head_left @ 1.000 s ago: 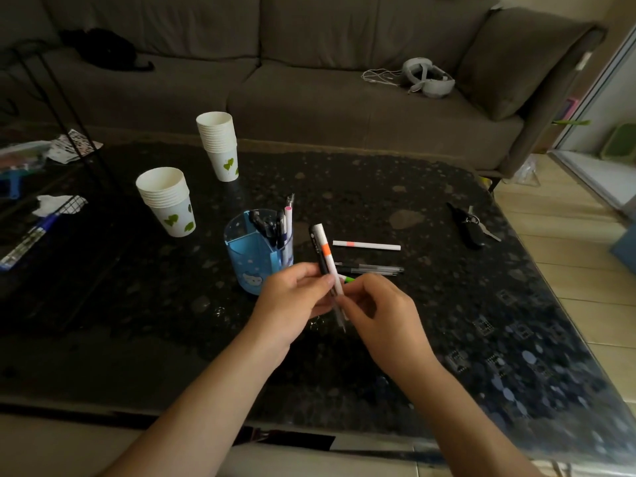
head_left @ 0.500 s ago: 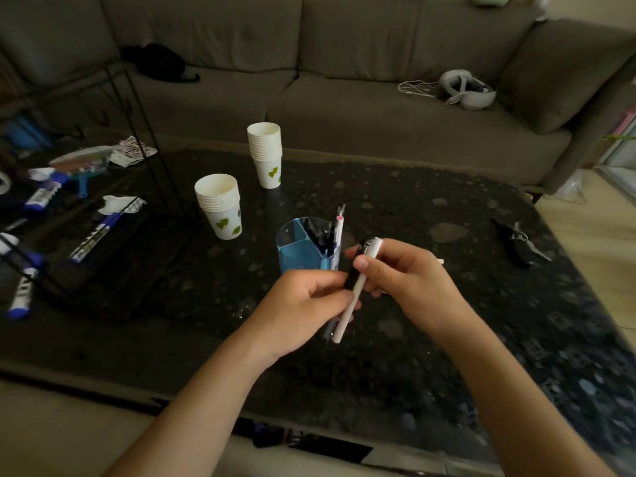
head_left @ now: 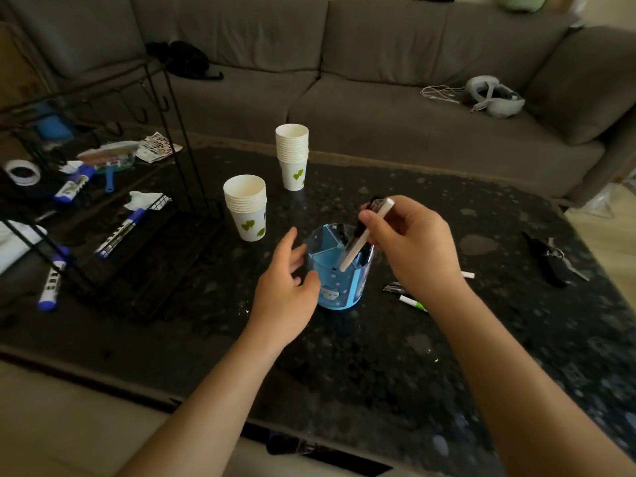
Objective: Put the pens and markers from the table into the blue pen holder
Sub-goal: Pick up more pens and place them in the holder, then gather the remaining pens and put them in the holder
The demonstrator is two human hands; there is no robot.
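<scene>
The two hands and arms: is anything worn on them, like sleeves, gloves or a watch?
Nothing visible. The left hand and the right hand are bare, without gloves, rings or a watch. Both forearms are uncovered down to the frame's bottom edge; no sleeve shows.

**Dark speckled bench, plenty on it**

The bench is black and glossy with pale flecks. Near its middle stands the blue pen holder. Just left of it, a stack of paper cups with green hearts; farther back, a taller stack. Right of the holder lie a few pens, partly hidden behind a wrist. Far right, a dark bunch of keys. On the left, a black wire rack sits on the bench.
</scene>
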